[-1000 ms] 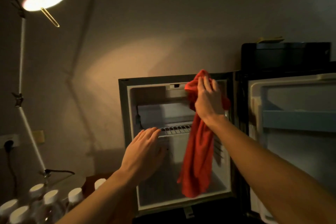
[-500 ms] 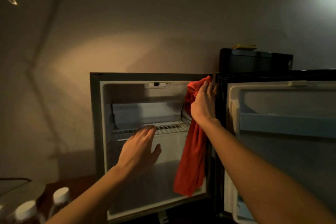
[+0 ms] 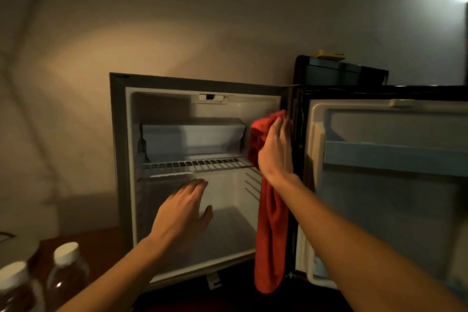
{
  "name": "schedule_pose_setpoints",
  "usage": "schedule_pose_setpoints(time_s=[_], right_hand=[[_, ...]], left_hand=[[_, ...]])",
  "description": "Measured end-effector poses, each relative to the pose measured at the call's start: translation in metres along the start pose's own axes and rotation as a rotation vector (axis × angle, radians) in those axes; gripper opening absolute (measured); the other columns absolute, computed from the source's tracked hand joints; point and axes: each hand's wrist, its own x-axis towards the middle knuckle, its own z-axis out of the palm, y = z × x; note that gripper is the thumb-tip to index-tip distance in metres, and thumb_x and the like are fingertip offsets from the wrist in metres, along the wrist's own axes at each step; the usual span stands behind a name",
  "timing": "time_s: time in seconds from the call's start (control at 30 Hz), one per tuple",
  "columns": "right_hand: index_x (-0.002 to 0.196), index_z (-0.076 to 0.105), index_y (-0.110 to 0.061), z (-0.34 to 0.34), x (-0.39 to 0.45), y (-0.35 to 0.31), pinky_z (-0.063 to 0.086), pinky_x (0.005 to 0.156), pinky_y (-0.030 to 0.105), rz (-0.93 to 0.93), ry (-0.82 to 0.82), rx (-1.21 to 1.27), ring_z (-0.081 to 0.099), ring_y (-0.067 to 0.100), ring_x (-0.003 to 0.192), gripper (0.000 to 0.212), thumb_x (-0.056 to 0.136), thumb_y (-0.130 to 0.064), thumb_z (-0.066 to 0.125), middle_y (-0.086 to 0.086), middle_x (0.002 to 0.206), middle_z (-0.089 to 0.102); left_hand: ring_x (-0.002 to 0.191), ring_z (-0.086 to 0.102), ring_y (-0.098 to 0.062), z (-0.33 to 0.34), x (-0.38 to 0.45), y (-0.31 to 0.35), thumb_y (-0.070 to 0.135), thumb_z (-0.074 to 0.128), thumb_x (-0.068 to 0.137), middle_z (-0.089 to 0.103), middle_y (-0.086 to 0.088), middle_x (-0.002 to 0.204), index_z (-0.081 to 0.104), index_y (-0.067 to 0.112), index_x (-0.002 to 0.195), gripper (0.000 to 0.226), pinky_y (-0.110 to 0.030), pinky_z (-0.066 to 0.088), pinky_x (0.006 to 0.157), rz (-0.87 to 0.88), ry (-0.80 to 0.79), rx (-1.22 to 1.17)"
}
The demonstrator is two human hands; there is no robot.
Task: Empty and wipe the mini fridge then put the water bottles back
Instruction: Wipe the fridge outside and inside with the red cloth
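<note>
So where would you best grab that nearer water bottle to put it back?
Probably round the body just below the white cap of the nearer water bottle, coming from the right, fridge side: it stands upright, and another bottle crowds its left.

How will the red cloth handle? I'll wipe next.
Probably floppy: the cloth hangs limp below the right hand. Likely light, since flat fingers alone pin it to the fridge wall. It may bunch when pushed.

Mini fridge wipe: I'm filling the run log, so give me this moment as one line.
phase: wiping | right hand: presses red cloth on fridge right wall | left hand: open | bottles: outside
</note>
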Motion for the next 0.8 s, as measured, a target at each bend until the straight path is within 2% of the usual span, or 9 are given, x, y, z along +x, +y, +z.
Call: schedule_pose_setpoints(time_s=[0.17,0.3,0.43,0.5,0.57,0.63,0.67,0.73,0.8], right_hand=[[0.150,0.003,0.008,-0.006,0.048,-0.010,0.008,0.117,0.030,0.063,-0.025,-0.033,0.008,0.033,0.148,0.071,0.091,0.003,0.042,0.027,0.159,0.004],[0.151,-0.003,0.005,0.005,0.023,0.002,0.014,0.120,0.038,0.100,-0.139,-0.063,0.005,0.036,0.148,0.075,0.093,0.001,0.044,0.026,0.159,-0.002],[0.150,-0.009,0.006,0.026,-0.024,0.023,0.012,0.121,0.041,0.136,-0.251,-0.077,0.003,0.037,0.148,0.092,0.090,-0.008,0.059,0.026,0.159,-0.008],[0.149,-0.009,0.007,0.039,-0.045,0.038,0.016,0.120,0.042,0.126,-0.255,-0.051,0.008,0.038,0.147,0.092,0.091,-0.012,0.060,0.028,0.158,-0.006],[0.151,-0.004,0.003,0.046,-0.061,0.047,0.028,0.116,0.041,0.147,-0.286,0.015,0.024,0.037,0.144,0.085,0.094,-0.018,0.055,0.029,0.158,0.002],[0.153,0.008,-0.006,0.052,-0.072,0.053,0.048,0.100,0.038,0.182,-0.328,0.141,0.051,0.034,0.126,0.078,0.094,-0.023,0.057,0.029,0.154,0.020],[0.153,0.007,-0.005,0.054,-0.077,0.053,0.052,0.094,0.037,0.244,-0.325,0.188,0.056,0.034,0.118,0.085,0.090,-0.022,0.063,0.027,0.153,0.025],[0.152,-0.003,0.001,0.057,-0.085,0.057,0.051,0.094,0.039,0.336,-0.341,0.190,0.053,0.038,0.118,0.103,0.083,-0.022,0.070,0.025,0.154,0.022],[0.150,-0.003,0.007,0.055,-0.097,0.060,0.045,0.097,0.036,0.426,-0.353,0.137,0.051,0.040,0.121,0.101,0.087,-0.025,0.068,0.029,0.154,0.019]], left_hand=[[0.133,0.046,-0.020,0.000,0.008,-0.004,0.043,0.057,0.094,0.043,0.001,0.151,0.036,0.021,0.150,0.063,-0.035,0.042,0.106,-0.026,-0.005,-0.029],[0.131,0.048,-0.021,0.004,0.011,-0.004,0.043,0.057,0.093,0.046,-0.001,0.148,0.038,0.020,0.147,0.061,-0.036,0.045,0.103,-0.056,-0.025,-0.027],[0.132,0.046,-0.020,0.013,0.006,0.002,0.043,0.055,0.094,0.043,0.002,0.150,0.035,0.022,0.148,0.062,-0.035,0.043,0.103,-0.075,-0.061,-0.006],[0.132,0.046,-0.019,0.016,0.002,0.006,0.043,0.055,0.093,0.042,0.003,0.150,0.036,0.022,0.147,0.061,-0.034,0.042,0.101,-0.069,-0.065,0.005],[0.132,0.045,-0.019,0.020,-0.002,0.008,0.042,0.054,0.093,0.042,0.004,0.150,0.037,0.023,0.146,0.059,-0.032,0.041,0.100,-0.063,-0.064,0.018],[0.131,0.045,-0.018,0.024,-0.007,0.008,0.042,0.053,0.093,0.042,0.005,0.150,0.037,0.023,0.145,0.058,-0.030,0.039,0.100,-0.062,-0.067,0.019],[0.131,0.045,-0.019,0.027,-0.009,0.007,0.042,0.053,0.092,0.042,0.005,0.150,0.038,0.023,0.145,0.058,-0.031,0.039,0.101,-0.062,-0.071,0.018],[0.132,0.045,-0.019,0.030,-0.014,0.007,0.041,0.054,0.092,0.043,0.004,0.150,0.039,0.022,0.145,0.058,-0.032,0.040,0.101,-0.063,-0.080,0.016],[0.133,0.044,-0.019,0.033,-0.018,0.006,0.041,0.054,0.092,0.042,0.004,0.151,0.039,0.021,0.145,0.059,-0.033,0.040,0.102,-0.072,-0.089,0.014]])
